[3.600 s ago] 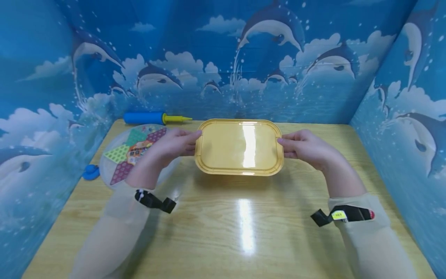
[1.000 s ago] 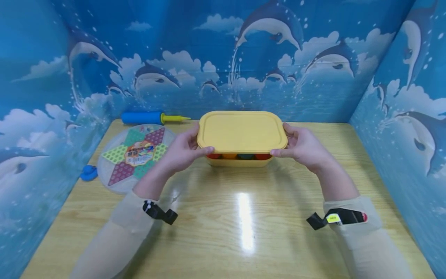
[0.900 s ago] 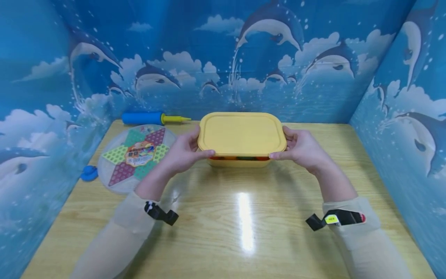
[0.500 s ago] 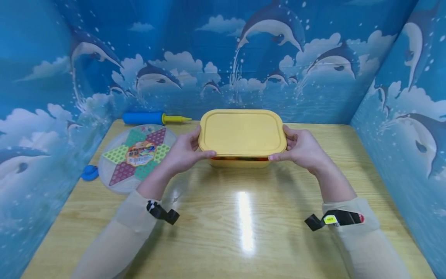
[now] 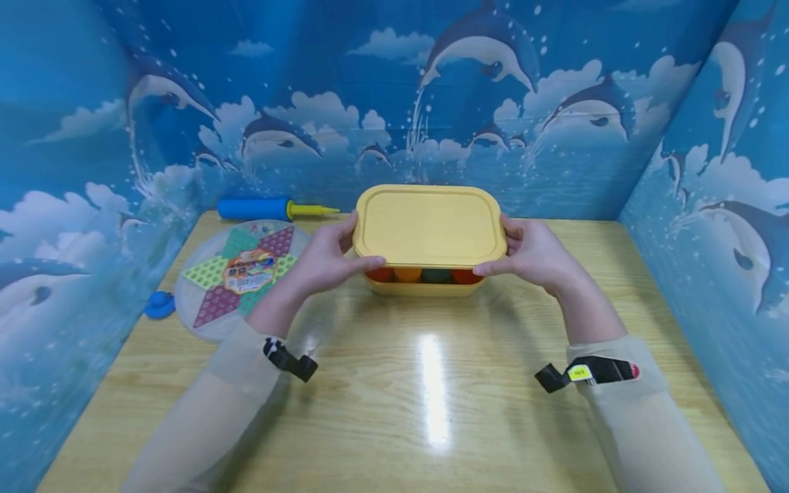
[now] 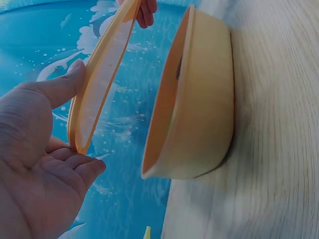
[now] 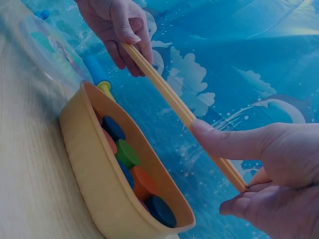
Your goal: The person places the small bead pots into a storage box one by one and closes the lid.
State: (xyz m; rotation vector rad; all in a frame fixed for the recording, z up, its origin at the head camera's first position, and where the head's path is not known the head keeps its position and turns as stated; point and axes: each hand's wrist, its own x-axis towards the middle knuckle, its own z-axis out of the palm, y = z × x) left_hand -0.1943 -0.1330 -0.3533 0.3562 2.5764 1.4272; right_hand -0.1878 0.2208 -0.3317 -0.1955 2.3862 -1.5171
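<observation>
A yellow plastic lid (image 5: 431,226) is held level above an open yellow box (image 5: 425,290). My left hand (image 5: 327,263) pinches the lid's left end, thumb on top and fingers below. On the right end, my right hand (image 5: 535,257) grips it the same way. A gap separates the lid from the box rim, plain in the left wrist view, where the box (image 6: 204,99) stands on the table. Inside the box, the right wrist view shows several round pieces, among them a green piece (image 7: 128,153) and an orange piece (image 7: 143,181). The lid hides most of them from the head view.
A round, clear-edged case with a coloured star pattern (image 5: 212,305) lies left of the box. Behind it is a blue pump with a yellow nozzle (image 5: 255,208). A small blue object (image 5: 160,305) sits near the table's left edge. Dolphin-printed cloth (image 5: 394,103) walls the table.
Earlier the lid showed a shiny, rimmed face; now its matte face is up. Half a second ago it sat lower over the box; both hands have raised it, exposing more coloured pieces.
</observation>
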